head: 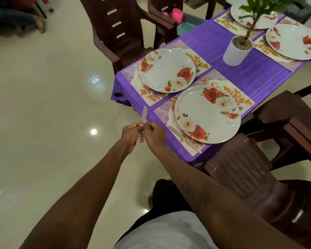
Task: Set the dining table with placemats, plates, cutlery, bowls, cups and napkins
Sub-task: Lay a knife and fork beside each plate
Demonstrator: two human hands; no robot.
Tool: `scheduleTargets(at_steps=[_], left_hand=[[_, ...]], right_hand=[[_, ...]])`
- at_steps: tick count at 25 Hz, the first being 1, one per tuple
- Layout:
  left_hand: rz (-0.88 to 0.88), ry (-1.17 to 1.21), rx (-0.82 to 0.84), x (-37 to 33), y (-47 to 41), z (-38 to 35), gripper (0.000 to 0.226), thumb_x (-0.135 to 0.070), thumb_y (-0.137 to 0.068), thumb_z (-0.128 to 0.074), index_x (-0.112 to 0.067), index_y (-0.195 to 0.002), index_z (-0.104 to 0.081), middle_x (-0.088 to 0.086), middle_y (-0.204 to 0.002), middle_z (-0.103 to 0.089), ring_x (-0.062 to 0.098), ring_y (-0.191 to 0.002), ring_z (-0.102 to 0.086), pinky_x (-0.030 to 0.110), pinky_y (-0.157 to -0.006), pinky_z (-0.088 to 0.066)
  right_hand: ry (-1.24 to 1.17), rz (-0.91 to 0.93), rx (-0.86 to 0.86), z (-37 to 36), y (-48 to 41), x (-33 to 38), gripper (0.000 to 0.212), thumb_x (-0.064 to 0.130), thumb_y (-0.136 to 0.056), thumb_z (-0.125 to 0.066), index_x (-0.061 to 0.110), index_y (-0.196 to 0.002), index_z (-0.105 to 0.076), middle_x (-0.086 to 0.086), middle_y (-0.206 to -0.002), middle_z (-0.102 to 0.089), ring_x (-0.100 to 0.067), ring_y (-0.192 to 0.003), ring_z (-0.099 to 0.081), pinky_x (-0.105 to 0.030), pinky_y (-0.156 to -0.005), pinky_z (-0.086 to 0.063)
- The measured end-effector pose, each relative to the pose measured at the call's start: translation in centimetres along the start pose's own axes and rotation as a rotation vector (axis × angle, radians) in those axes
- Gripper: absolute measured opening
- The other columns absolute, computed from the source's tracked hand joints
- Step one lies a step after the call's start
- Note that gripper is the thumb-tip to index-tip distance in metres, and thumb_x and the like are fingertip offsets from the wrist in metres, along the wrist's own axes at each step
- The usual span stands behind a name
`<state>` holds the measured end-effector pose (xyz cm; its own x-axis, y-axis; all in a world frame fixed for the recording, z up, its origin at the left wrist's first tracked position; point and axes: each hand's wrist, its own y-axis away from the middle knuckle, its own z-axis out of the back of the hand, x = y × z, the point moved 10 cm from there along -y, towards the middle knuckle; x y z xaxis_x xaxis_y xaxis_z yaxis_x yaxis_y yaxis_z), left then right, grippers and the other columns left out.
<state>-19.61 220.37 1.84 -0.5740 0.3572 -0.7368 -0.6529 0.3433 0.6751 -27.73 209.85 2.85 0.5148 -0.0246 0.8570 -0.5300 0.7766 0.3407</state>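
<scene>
Knives (pixel 144 114) were held mid-frame: left grip (pixel 131 135) clamped round them, right grip (pixel 155 134) pinching one. One was judged best laid beside the upper plate (pixel 167 70) — as the lower knife (pixel 184 139) lay.

My left hand (pixel 131 135) and right hand (pixel 155 134) grip the held knife (pixel 144 113), possibly more than one, over open floor (pixel 52 105). That floor fills the left of the frame, so I have free room there.

To the right, the near plate (pixel 207 114) covers most of its placemat (pixel 162 112). A laid knife (pixel 184 139) takes the strip at its lower left. The far plate (pixel 167 70) crowds the far mat (pixel 201 63).

Bare purple cloth (pixel 221 40) lies open before the potted plant (pixel 238 49). The near chair (pixel 250 168) blocks the lower right and the far chair (pixel 118 24) the top centre.
</scene>
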Motion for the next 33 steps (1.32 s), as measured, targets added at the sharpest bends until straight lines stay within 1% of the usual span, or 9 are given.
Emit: scheduleTargets(at_steps=[2, 5, 10, 14, 19, 23, 28, 31, 33], left_hand=[[0.014, 0.0, 0.064, -1.5, -1.2, 1.0, 0.012, -0.016, -0.099, -0.067, -0.012, -0.107, -0.075, 0.006, -0.082, -0.075, 0.021, -0.072, -0.066, 0.03, -0.06, -0.046], [0.004, -0.145, 0.204, -4.2, -4.2, 1.6, 0.012, -0.005, -0.098, -0.065, -0.005, -0.099, -0.076, 0.007, -0.073, -0.071, 0.019, -0.06, -0.053, 0.029, -0.055, -0.035], [-0.092, -0.461, 0.283, -10.9, -12.4, 2.2, 0.009, -0.015, -0.091, -0.077, -0.008, -0.097, -0.077, 0.011, -0.092, -0.078, 0.016, -0.064, -0.07, 0.027, -0.058, -0.05], [-0.11, -0.752, 0.297, -15.7, -19.0, 4.0, 0.012, -0.016, -0.084, -0.084, -0.014, -0.095, -0.08, 0.004, -0.088, -0.079, 0.015, -0.073, -0.073, 0.027, -0.063, -0.056], [-0.151, -0.679, 0.243, -21.7, -25.1, 3.4, 0.007, -0.005, -0.086, -0.08, -0.005, -0.093, -0.08, 0.01, -0.08, -0.075, 0.016, -0.065, -0.067, 0.026, -0.066, -0.061], [-0.197, -0.713, 0.243, -23.7, -27.9, 1.2, 0.007, -0.002, -0.084, -0.081, -0.006, -0.089, -0.079, 0.01, -0.081, -0.076, 0.017, -0.068, -0.074, 0.023, -0.068, -0.063], [-0.253, -0.696, 0.337, -24.3, -30.1, -0.2, 0.012, 0.004, -0.078, -0.083, -0.006, -0.076, -0.076, 0.017, -0.075, -0.076, 0.031, -0.067, -0.077, 0.033, -0.071, -0.065], [-0.307, -0.74, 0.391, -25.6, -31.2, -1.3, 0.013, 0.0, -0.076, -0.087, -0.001, -0.082, -0.076, 0.015, -0.075, -0.075, 0.027, -0.065, -0.076, 0.026, -0.062, -0.063], [-0.428, -0.885, 0.383, -27.0, -32.1, -1.9, 0.016, -0.011, -0.075, -0.091, -0.005, -0.083, -0.079, 0.007, -0.074, -0.075, 0.019, -0.066, -0.076, 0.026, -0.069, -0.062]], right_hand=[[-0.049, -0.019, -0.011, -1.2, -1.7, 1.2, 0.034, 0.043, -0.103, -0.057, 0.016, -0.09, -0.074, 0.005, -0.08, -0.071, -0.007, -0.075, -0.066, -0.027, -0.071, -0.054], [-0.146, -0.101, -0.087, -2.7, -5.0, 2.3, 0.03, 0.041, -0.096, -0.067, 0.012, -0.089, -0.071, 0.002, -0.082, -0.073, -0.014, -0.079, -0.068, -0.034, -0.076, -0.056], [-0.396, -0.293, -0.232, -5.1, -11.2, 2.5, 0.024, 0.034, -0.093, -0.073, 0.012, -0.084, -0.071, 0.0, -0.077, -0.072, -0.017, -0.072, -0.067, -0.033, -0.066, -0.055], [-0.709, -0.533, -0.395, -5.9, -14.5, 0.7, 0.02, 0.021, -0.098, -0.069, 0.007, -0.083, -0.068, -0.006, -0.07, -0.068, -0.014, -0.054, -0.06, -0.027, -0.055, -0.055], [-0.872, -0.551, -0.473, -7.4, -17.1, 1.3, 0.015, 0.017, -0.096, -0.073, 0.004, -0.09, -0.073, -0.012, -0.08, -0.072, -0.019, -0.066, -0.065, -0.031, -0.07, -0.062], [-0.922, -0.646, -0.496, -9.6, -17.4, 1.0, 0.026, 0.021, -0.097, -0.072, -0.003, -0.105, -0.073, -0.01, -0.082, -0.075, -0.014, -0.06, -0.067, -0.02, -0.056, -0.055], [-0.969, -0.786, -0.626, -10.5, -17.9, 0.5, 0.045, 0.012, -0.092, -0.076, 0.004, -0.135, -0.061, -0.011, -0.078, -0.075, -0.018, -0.061, -0.067, -0.025, -0.052, -0.059], [-1.063, -0.847, -0.72, -11.1, -18.1, 1.1, 0.043, 0.001, -0.09, -0.074, 0.001, -0.131, -0.062, -0.011, -0.074, -0.071, -0.019, -0.062, -0.065, -0.027, -0.053, -0.06], [-1.099, -0.856, -0.775, -11.6, -18.0, 1.9, 0.033, -0.002, -0.088, -0.075, -0.002, -0.119, -0.065, -0.014, -0.077, -0.073, -0.019, -0.06, -0.068, -0.028, -0.055, -0.061]])
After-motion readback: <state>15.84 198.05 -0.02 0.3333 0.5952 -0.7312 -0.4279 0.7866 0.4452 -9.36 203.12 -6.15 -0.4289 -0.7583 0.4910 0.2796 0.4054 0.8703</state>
